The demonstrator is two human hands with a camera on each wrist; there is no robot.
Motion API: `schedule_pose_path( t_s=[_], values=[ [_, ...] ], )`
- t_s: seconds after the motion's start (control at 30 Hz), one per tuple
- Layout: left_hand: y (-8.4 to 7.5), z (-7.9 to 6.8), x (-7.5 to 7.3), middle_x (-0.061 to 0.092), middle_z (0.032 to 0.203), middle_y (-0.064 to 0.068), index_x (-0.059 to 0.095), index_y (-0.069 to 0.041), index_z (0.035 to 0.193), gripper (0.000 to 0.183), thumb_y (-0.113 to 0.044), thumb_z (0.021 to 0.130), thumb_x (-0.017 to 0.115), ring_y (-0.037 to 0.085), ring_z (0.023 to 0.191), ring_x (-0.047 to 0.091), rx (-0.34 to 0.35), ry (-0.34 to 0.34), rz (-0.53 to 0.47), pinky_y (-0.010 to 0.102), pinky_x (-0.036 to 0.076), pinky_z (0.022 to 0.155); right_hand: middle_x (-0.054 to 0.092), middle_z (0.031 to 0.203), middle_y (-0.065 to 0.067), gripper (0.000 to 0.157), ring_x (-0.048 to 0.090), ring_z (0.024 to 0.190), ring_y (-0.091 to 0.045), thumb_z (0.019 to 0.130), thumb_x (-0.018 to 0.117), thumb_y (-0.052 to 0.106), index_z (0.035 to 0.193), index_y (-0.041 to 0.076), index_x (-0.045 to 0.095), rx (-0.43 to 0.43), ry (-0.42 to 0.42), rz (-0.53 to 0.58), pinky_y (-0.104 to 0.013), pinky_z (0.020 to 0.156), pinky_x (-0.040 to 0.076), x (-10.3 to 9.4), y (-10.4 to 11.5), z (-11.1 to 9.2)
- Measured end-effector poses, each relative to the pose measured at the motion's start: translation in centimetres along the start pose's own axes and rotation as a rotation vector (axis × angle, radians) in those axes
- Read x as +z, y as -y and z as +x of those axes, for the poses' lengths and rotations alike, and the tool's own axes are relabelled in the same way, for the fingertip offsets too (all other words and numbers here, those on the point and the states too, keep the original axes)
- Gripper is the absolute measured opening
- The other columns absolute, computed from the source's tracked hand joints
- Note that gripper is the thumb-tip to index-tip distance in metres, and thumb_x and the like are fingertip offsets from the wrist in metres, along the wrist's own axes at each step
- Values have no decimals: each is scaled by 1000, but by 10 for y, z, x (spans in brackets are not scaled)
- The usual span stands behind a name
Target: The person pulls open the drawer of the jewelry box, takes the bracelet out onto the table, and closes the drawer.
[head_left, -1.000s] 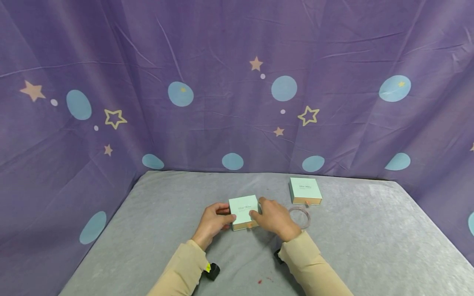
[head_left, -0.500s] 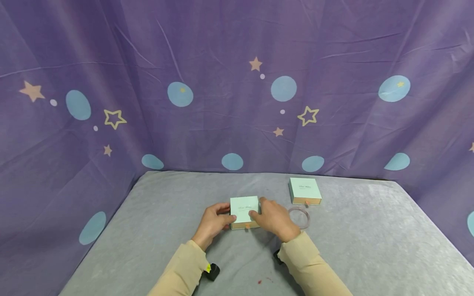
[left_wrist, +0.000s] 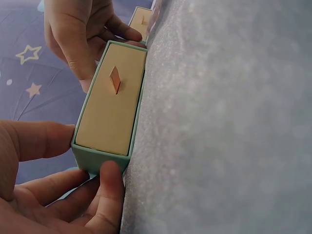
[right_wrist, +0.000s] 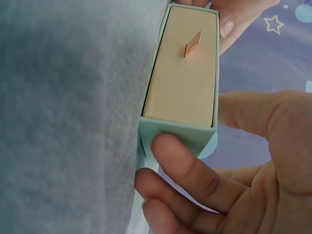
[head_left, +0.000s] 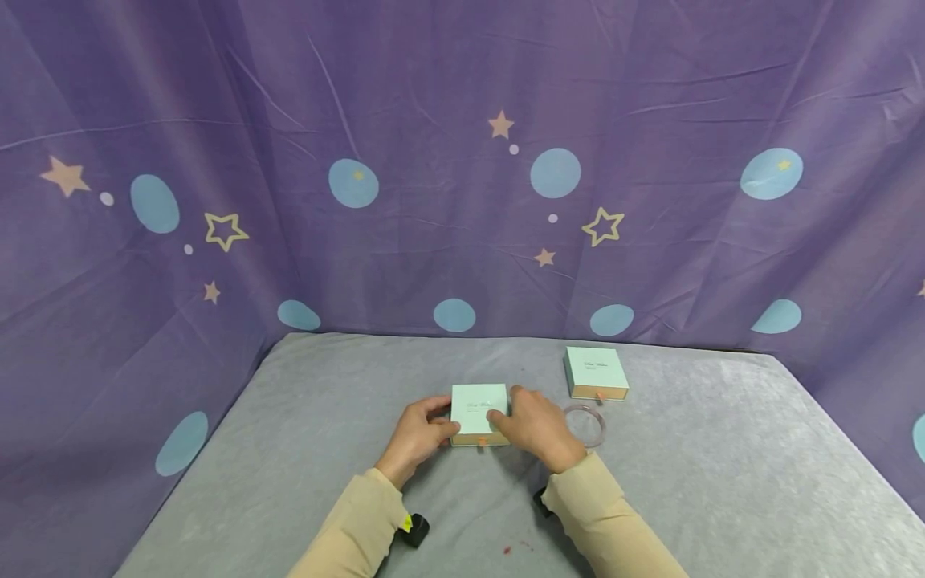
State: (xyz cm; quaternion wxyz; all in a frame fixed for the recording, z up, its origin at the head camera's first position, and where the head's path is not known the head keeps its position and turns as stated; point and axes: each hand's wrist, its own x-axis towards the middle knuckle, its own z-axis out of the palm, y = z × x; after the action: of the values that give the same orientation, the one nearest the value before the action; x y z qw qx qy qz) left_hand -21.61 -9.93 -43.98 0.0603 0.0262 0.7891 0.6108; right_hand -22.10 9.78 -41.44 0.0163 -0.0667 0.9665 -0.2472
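A mint-green drawer gift box lies on the grey cloth between both hands, its tan drawer front with a small orange pull tab facing the person. My left hand holds its left side, thumb on the top edge and fingers along the side, as the left wrist view also shows. On the opposite side, my right hand holds the box with the thumb on the lid. In the right wrist view the drawer front sits flush inside the sleeve. The box's contents are hidden.
A second mint-green box stands farther back to the right. A clear pinkish bangle lies in front of it, close to my right hand. A purple curtain borders the grey cloth-covered table.
The box has turned slightly from a skewed angle to sit square to the person, and has shifted a little to the right. Both hands stay on it.
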Motion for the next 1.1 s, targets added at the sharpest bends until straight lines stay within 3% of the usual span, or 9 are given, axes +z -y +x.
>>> schedule_pose_path(
  t_s=[0.33, 0.5, 1.1],
  values=[
    [2, 0, 0, 63, 110, 19, 51, 4, 134, 50, 2, 85, 64, 19, 72, 60, 32, 27, 37, 34, 52, 58, 53, 66, -3, 32, 50, 55, -19, 87, 67, 38, 84, 8, 58, 0, -3, 16, -33, 47, 39, -1, 1, -1],
    [2, -1, 0, 59, 121, 20, 51, 2, 135, 49, 2, 87, 62, 17, 78, 60, 34, 34, 43, 34, 53, 60, 55, 66, -3, 32, 50, 55, -19, 87, 67, 38, 89, 7, 62, -3, 3, 22, -33, 47, 39, -1, 0, -1],
    [3, 0, 1, 63, 109, 18, 51, 4, 134, 49, 4, 87, 61, 18, 76, 59, 50, 29, 32, 35, 52, 59, 56, 68, -3, 38, 51, 55, -18, 87, 67, 38, 100, 3, 64, -7, 4, 29, -32, 47, 39, -1, 0, -1]
  ],
)
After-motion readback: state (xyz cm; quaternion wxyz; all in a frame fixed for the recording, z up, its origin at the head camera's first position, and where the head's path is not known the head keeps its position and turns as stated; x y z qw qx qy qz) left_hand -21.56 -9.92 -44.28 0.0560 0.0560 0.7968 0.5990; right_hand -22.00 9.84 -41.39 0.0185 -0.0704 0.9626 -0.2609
